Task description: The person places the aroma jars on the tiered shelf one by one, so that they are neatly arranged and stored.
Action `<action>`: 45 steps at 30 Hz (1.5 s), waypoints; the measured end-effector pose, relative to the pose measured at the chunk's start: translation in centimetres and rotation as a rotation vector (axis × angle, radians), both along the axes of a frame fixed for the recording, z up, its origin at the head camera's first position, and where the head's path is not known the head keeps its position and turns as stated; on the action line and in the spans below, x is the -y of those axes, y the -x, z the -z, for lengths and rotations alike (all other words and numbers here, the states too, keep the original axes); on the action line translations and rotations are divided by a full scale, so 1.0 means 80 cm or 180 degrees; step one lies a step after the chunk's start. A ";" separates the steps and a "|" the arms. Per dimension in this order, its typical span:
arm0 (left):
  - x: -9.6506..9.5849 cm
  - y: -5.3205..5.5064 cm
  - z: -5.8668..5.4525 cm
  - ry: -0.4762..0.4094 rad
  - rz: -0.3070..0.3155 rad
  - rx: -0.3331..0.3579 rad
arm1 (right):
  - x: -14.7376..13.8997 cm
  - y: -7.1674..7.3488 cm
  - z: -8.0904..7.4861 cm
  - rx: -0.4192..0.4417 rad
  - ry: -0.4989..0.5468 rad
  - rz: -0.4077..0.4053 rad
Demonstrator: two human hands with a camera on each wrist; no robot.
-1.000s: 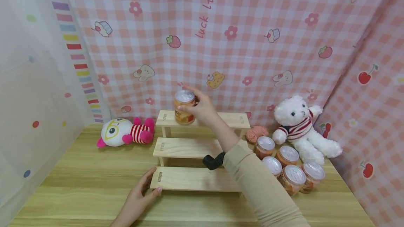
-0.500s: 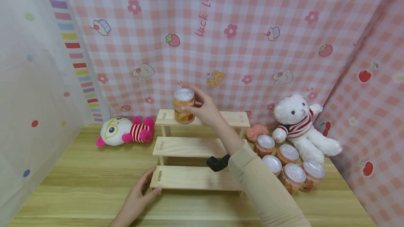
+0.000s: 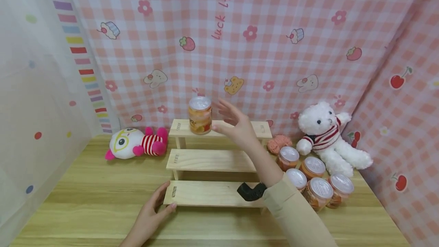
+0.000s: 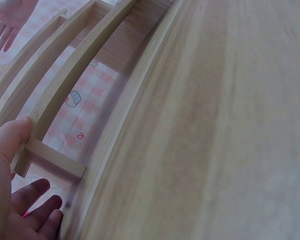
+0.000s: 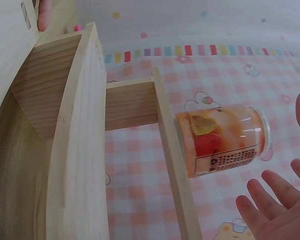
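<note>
A clear jar (image 3: 200,115) with a silvery lid and orange contents stands upright near the left end of the top step of a three-tier wooden shelf (image 3: 209,160). In the right wrist view the same jar (image 5: 224,140) shows a printed label. My right hand (image 3: 240,129) is just right of it, fingers spread and apart from it, holding nothing. My left hand (image 3: 149,212) grips the left end of the lowest step, thumb at the front edge and index finger at the back corner. The left wrist view shows that thumb (image 4: 12,137) against the wood.
Several similar jars (image 3: 321,190) stand grouped on the table (image 3: 103,216) right of the shelf. Behind them sit a white teddy bear (image 3: 322,125) and a ball of pink yarn (image 3: 279,144). A plush toy (image 3: 132,143) lies at the left. A checked curtain (image 3: 212,64) hangs behind.
My right hand has let go of the jar and moved off to the right, its fingers spreading. The jar stays on the top step. My left hand has not moved.
</note>
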State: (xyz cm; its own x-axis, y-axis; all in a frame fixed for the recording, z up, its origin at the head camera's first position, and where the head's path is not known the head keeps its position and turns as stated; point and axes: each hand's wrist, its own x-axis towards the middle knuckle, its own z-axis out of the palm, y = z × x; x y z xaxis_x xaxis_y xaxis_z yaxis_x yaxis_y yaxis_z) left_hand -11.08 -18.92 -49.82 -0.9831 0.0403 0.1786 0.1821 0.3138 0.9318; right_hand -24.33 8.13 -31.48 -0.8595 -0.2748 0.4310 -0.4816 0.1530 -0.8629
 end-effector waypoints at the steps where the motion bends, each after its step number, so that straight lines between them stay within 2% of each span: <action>1: 0.000 0.000 0.000 0.0002 0.0001 0.0000 | -0.003 -0.004 0.000 -0.0028 0.0007 -0.0002; 11: 0.002 -0.001 0.000 0.0005 0.0007 0.0033 | -0.031 -0.038 -0.001 -0.0329 0.0174 -0.0149; 19: 0.001 -0.001 -0.002 -0.0012 -0.0004 0.0088 | -0.061 -0.063 0.010 -0.0474 0.0203 -0.0235; 24: 0.001 -0.001 -0.002 -0.0007 -0.0003 0.0064 | -0.085 -0.080 0.024 -0.0507 0.0096 -0.0137; 30: 0.001 -0.001 -0.003 -0.0008 -0.0018 0.0090 | -0.113 -0.100 0.034 -0.0396 0.0078 -0.0044; 35: -0.001 0.000 -0.004 -0.0032 -0.0013 0.0126 | -0.141 -0.112 0.037 -0.0588 0.0000 -0.0053; 40: -0.001 0.000 -0.002 -0.0032 -0.0022 0.0099 | -0.171 -0.122 0.044 -0.0595 0.0002 -0.0054; 42: -0.001 0.000 -0.001 -0.0025 -0.0027 0.0067 | -0.183 -0.127 0.047 -0.0543 -0.0066 0.0012; 45: -0.001 0.000 0.000 -0.0015 -0.0036 0.0036 | -0.200 -0.135 0.051 -0.0435 -0.0257 0.0256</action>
State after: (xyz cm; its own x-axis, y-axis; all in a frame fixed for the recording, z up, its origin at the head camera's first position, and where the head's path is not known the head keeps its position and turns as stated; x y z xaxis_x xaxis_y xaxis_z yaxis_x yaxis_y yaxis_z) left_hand -11.08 -18.86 -49.80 -0.9854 0.0283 0.1677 0.1681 0.3114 0.9353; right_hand -13.50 24.15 -35.58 -0.8150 -0.2459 0.5247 -0.5770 0.2618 -0.7737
